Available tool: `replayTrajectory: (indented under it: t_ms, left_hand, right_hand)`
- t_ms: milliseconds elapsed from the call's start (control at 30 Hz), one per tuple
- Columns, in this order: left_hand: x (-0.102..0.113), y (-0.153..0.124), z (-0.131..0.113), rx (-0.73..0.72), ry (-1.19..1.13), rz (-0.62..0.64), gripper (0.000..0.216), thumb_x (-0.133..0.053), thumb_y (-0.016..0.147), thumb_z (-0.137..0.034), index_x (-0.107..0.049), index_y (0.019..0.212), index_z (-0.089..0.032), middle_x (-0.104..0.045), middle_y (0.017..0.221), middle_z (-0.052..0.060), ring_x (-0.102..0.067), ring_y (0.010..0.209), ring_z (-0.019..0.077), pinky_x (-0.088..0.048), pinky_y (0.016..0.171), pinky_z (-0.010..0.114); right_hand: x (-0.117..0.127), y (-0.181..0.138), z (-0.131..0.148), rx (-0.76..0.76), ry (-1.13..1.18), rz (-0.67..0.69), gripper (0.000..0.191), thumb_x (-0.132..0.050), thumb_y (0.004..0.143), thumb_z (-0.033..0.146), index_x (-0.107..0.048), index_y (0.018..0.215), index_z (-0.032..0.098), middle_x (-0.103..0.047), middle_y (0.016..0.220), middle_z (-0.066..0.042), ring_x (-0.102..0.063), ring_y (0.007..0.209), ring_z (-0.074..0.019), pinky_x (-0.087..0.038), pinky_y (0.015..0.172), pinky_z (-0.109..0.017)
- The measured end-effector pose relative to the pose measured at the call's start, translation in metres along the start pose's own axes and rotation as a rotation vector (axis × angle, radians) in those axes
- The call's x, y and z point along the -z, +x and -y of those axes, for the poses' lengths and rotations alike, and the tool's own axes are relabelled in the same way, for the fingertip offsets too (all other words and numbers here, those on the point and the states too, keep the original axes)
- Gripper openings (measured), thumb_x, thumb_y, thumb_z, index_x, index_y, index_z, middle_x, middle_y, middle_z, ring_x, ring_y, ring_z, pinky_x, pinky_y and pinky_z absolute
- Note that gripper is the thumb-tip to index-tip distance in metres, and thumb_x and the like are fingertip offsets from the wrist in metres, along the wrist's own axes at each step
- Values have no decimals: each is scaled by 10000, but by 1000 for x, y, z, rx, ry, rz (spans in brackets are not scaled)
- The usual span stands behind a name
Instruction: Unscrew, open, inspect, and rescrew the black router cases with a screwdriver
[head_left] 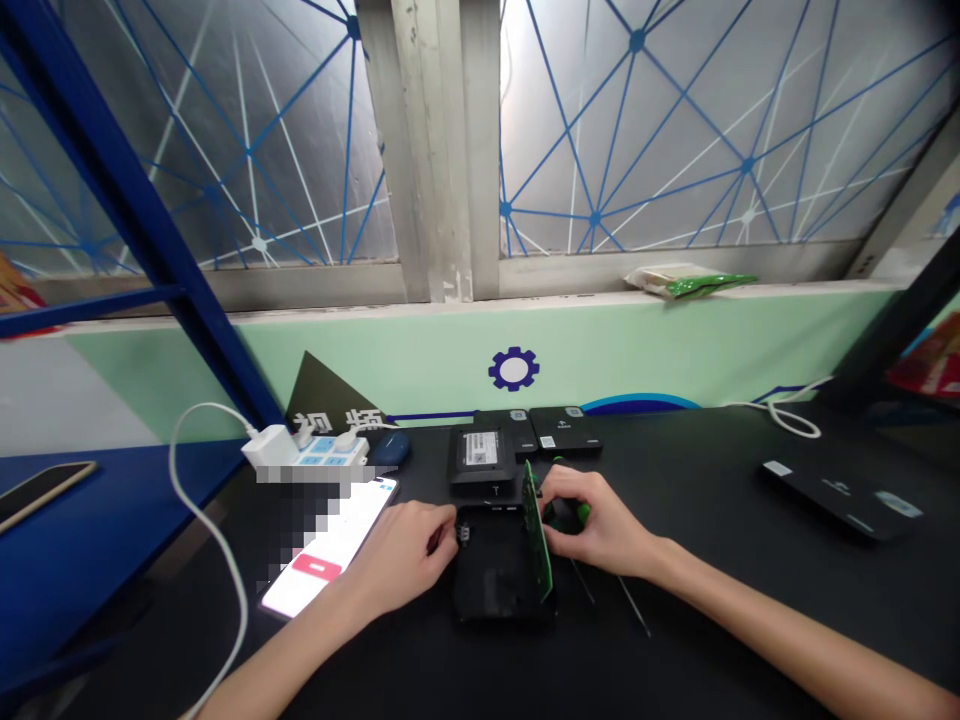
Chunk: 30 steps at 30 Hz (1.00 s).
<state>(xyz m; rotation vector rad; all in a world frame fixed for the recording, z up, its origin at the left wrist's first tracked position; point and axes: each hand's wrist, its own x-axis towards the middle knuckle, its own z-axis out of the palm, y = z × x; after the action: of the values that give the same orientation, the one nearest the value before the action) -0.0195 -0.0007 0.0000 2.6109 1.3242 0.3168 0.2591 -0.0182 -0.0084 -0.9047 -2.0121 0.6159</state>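
Observation:
A black plastic case [491,570] lies open on the table in front of me, its shallow inside facing up. My left hand [420,545] has its fingers curled against the case's left wall, gripping that edge by a small metal part. A green circuit board [538,540] stands on edge, tilted, along the case's right side. My right hand [592,515] pinches the board from the right between thumb and fingers. Green handles [583,512] show partly behind that hand, and two thin metal shafts [636,607] stick out below it; whether they are held, I cannot tell.
More black boxes [564,430] stand behind the case, one with a white label [481,448]. Another black box [840,498] lies far right. A lit phone [337,560], a power strip [322,452] with a white cable [225,560] and a blue rounded object [392,449] are at left.

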Motion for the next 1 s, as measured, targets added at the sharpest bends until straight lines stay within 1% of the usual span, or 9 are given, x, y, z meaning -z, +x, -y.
replayTrajectory:
  t_ms: [167,300,500,767,1000]
  left_hand:
    - [0,0,-1,-4,1,-2,233,-440,897,-191,-418,665,-203,-542,619,-16,-507,556,157,-230,541,281]
    - [1,1,-2,-5,14,-8,237,-455,882,-190,-412,650,-204,-540,606,-11,-513,592,174,-241,556,282]
    - [3,1,-3,2,12,3,234,-460,883,-193,-428,651,-206,-554,612,-12,-518,610,182,-240,562,280]
    - [3,-1,-3,3,22,9,228,-461,878,-186,-429,653,-207,-560,616,-11,-521,616,182,-236,561,285]
    - [0,1,-1,-1,36,-12,241,-436,904,-189,-459,665,-207,-564,621,-5,-537,637,185,-242,567,294]
  right_hand:
    - [-2,1,1,5,-48,17,117,-694,755,108,-651,787,212,-676,810,-11,-603,772,-175,-474,710,-299]
    - [-2,1,2,16,-79,34,113,-696,753,118,-649,793,212,-675,813,-14,-598,775,-179,-475,713,-309]
    - [-2,1,3,36,-129,70,120,-701,755,123,-639,802,214,-667,805,-3,-581,775,-178,-456,731,-320]
    - [-3,1,3,56,-176,65,110,-696,771,147,-613,803,213,-654,798,-4,-561,780,-186,-441,736,-328]
    - [-6,0,3,71,-228,80,128,-710,747,145,-605,784,208,-649,784,1,-543,782,-186,-426,751,-333]
